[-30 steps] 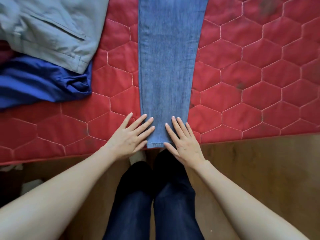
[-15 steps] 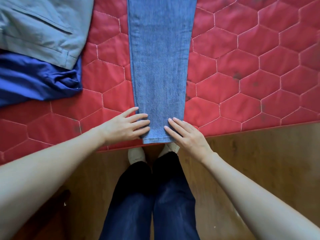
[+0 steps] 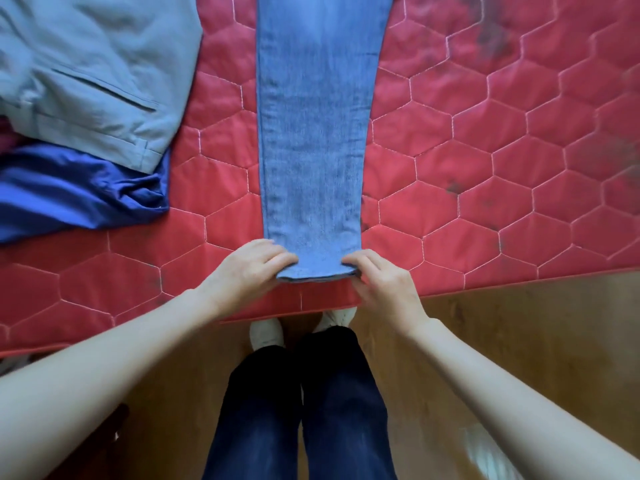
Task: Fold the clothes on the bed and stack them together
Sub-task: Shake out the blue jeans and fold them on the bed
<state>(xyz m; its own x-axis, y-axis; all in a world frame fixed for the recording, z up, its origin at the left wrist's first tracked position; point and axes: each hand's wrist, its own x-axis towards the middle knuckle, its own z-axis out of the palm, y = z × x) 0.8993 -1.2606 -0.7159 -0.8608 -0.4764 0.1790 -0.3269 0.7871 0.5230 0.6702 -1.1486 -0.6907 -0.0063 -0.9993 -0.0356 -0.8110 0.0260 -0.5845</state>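
Under everything lies the red quilted mattress with hexagon stitching (image 3: 485, 161), its near edge running just above the brown wooden floor (image 3: 519, 341) where you stand. Down the middle of it stretch your light blue denim jeans (image 3: 313, 133), folded lengthwise into one long strip, the hem end lying close to the mattress's near edge. At the far left sits a pale grey-blue pair of trousers with a slit pocket (image 3: 93, 81), lying partly over a crumpled dark blue satin garment (image 3: 69, 195); both are well apart from the jeans. Your left hand (image 3: 251, 268) pinches the hem's left corner, fingers curled on top of the cloth. Your right hand (image 3: 382, 289) pinches the right corner the same way, fingers bent over the edge. The hem is lifted slightly off the mattress between them.
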